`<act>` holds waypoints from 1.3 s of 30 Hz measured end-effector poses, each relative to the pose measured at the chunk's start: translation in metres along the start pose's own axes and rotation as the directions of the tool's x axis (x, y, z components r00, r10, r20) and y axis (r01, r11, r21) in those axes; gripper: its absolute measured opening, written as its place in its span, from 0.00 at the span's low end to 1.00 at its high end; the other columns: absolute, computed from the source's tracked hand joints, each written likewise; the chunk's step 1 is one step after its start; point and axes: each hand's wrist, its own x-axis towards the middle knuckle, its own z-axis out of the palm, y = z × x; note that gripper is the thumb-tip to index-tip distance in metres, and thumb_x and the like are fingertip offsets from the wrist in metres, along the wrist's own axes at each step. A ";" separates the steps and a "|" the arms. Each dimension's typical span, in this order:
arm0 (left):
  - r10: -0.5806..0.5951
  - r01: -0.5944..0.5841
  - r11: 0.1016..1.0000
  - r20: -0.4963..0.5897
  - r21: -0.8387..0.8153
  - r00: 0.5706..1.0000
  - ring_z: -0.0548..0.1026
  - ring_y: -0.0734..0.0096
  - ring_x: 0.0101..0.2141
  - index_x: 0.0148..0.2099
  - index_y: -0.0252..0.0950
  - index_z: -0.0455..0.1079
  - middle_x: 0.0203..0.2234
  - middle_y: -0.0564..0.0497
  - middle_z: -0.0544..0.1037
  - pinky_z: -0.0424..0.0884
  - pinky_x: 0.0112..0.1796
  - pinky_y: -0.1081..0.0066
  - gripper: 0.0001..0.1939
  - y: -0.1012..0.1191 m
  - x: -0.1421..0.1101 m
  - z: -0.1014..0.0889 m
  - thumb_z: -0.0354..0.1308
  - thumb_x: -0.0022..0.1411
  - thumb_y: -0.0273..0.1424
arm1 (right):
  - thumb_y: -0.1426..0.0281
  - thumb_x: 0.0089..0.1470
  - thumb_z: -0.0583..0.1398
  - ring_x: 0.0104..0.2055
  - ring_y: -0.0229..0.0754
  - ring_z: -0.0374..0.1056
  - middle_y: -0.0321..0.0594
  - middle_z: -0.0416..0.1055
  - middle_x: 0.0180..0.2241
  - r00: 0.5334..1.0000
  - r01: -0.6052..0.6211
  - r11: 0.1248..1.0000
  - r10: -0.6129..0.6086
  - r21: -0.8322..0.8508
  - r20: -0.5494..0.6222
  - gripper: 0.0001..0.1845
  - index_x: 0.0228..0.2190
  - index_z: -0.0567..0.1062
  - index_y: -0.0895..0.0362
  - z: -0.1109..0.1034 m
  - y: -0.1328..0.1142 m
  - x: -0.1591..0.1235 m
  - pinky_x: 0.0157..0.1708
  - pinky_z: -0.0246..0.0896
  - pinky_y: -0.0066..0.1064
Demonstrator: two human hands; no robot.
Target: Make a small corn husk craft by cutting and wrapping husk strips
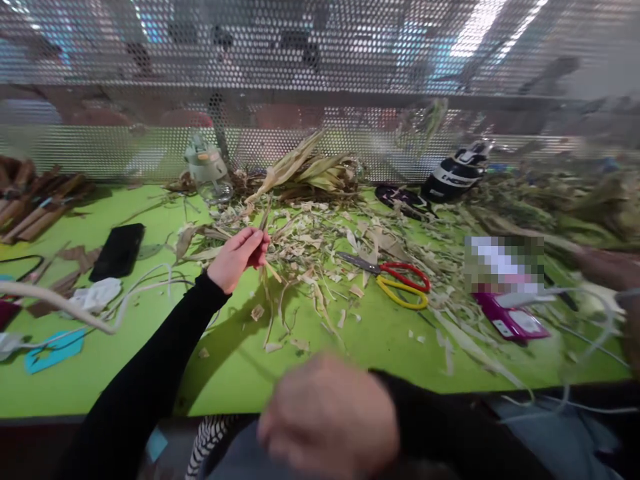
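Left hand (240, 257) above the worktop (150, 393), left of its middle; thumb and fingers pinched together on a dry leaf strip (273, 272), one end poking out above the grip, the other below. Right hand (330, 420) blurred, at the middle of the worktop's near edge, fingers seemingly curled; cannot tell whether they close on anything. Leaf scraps (310, 247) litter the middle, spreading towards the right edge. Scissors (403, 283), one handle loop red, one yellow, lie right of the middle, blades pointing left, apart from both hands. Along the far edge: a bundle of pale husks (310, 175) near the middle, a clear bottle (210, 173) left of it, a black bottle (457, 175) tilted, to the right. Brown bundles (40, 200) fill the far left corner. A black phone (119, 251) lies towards the left edge; a blue tag (55, 350) nearer the near left corner. A magenta object (515, 320), partly pixelated, lies towards the right edge, where another person's hand (603, 267) shows, blurred. A perforated screen (350, 60) stands behind the far edge.
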 end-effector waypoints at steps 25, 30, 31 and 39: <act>0.049 -0.050 0.999 0.074 0.009 0.996 0.65 0.84 0.19 0.34 0.34 0.65 0.24 0.57 0.66 0.59 0.18 0.81 0.10 0.008 -0.005 0.002 0.53 0.60 0.37 | 0.62 0.55 0.56 0.38 0.45 0.63 0.44 0.68 0.35 0.791 -0.559 0.576 0.155 -0.596 -0.592 0.13 0.28 0.75 0.58 -0.108 0.060 -0.009 0.38 0.61 0.40; 0.049 -0.051 0.999 0.100 0.016 0.994 0.66 0.84 0.19 0.35 0.33 0.65 0.24 0.56 0.66 0.60 0.18 0.82 0.10 0.006 -0.005 0.003 0.53 0.61 0.37 | 0.59 0.55 0.56 0.29 0.37 0.61 0.39 0.68 0.31 0.692 -0.475 0.804 0.091 -0.357 -0.716 0.14 0.29 0.71 0.57 -0.123 0.041 -0.011 0.29 0.57 0.31; 0.046 -0.048 0.999 0.103 0.016 0.994 0.66 0.84 0.19 0.35 0.33 0.65 0.24 0.56 0.66 0.60 0.18 0.82 0.10 0.006 -0.005 0.003 0.53 0.61 0.37 | 0.59 0.54 0.56 0.27 0.35 0.59 0.37 0.68 0.29 0.679 -0.441 0.845 0.094 -0.303 -0.728 0.14 0.30 0.71 0.57 -0.125 0.037 -0.012 0.27 0.55 0.29; -0.016 0.008 0.999 0.154 0.054 0.988 0.66 0.85 0.19 0.35 0.33 0.65 0.24 0.56 0.68 0.60 0.17 0.83 0.11 0.006 -0.007 0.008 0.52 0.61 0.38 | 0.62 0.54 0.58 0.22 0.30 0.58 0.35 0.71 0.28 0.599 -0.143 0.982 0.182 0.120 -0.780 0.11 0.30 0.65 0.57 -0.119 0.028 -0.005 0.21 0.51 0.24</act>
